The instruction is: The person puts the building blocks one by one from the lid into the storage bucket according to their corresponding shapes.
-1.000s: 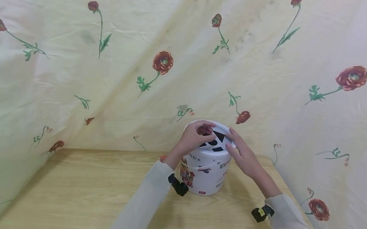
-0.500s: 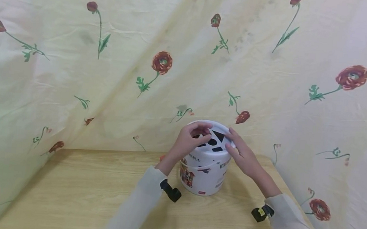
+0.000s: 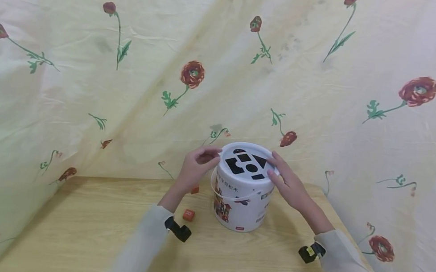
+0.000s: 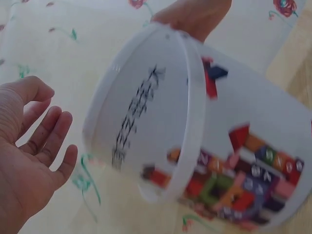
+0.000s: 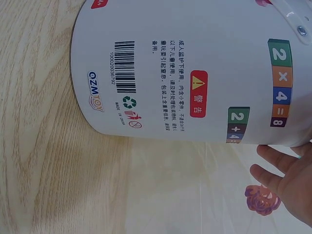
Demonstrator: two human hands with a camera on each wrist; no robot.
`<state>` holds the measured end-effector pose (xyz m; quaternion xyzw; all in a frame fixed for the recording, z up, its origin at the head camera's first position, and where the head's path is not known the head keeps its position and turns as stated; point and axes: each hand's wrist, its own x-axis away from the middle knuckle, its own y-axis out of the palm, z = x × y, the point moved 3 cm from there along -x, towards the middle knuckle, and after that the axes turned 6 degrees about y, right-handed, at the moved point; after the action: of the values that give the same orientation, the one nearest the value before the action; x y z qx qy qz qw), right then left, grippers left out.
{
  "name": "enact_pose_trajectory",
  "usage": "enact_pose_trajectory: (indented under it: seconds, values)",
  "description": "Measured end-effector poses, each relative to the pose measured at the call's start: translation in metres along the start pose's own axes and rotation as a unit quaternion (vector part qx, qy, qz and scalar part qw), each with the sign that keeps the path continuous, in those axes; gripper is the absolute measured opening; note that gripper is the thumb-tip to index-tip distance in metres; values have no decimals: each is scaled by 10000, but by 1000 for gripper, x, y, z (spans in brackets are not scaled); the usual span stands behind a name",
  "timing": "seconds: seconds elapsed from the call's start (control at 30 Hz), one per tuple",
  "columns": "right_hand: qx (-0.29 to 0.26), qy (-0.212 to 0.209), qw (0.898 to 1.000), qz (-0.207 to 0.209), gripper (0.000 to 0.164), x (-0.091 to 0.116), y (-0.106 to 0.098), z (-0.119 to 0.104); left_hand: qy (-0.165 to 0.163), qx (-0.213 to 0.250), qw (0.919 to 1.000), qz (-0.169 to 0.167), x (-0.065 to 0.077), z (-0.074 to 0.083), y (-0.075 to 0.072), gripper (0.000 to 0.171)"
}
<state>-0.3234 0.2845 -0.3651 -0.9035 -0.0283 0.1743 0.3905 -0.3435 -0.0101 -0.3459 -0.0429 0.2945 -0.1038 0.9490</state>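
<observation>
A white toy-block bucket (image 3: 239, 212) with printed block pictures stands upright on the table. Black shape cutouts, among them a circle and a triangle, mark its white lid (image 3: 257, 151). My right hand (image 3: 290, 184) rests on the lid's right edge with fingers extended; the right wrist view shows its fingers (image 5: 273, 158) against the bucket's upper side. Left of the rim is my left hand (image 3: 196, 167), fingers loosely bent around nothing. In the left wrist view a gap shows between those fingers (image 4: 61, 129) and the bucket.
An orange-red block (image 3: 188, 215) lies on the wooden table (image 3: 110, 227) left of the bucket. Another orange-red block (image 3: 195, 190) sits farther back, partly behind the left wrist. Flower-patterned cloth (image 3: 150, 56) hangs behind the table and along both sides.
My left hand has moved left from over the lid to beside the rim, uncovering the cutouts and the orange-red blocks. The right hand and the bucket have stayed in place.
</observation>
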Motion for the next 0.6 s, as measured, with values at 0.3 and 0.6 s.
enact_pose_trajectory:
  seconds: [0.3,0.6]
  values:
    - [43,64,10000,-42,56,-1,-1,0,-487,-171,9987,-41,21,-35,-36,30]
    - [4,76,9999,-80,57,-2,0,0,-809,-1167,9853,-948,48,-76,-52,26]
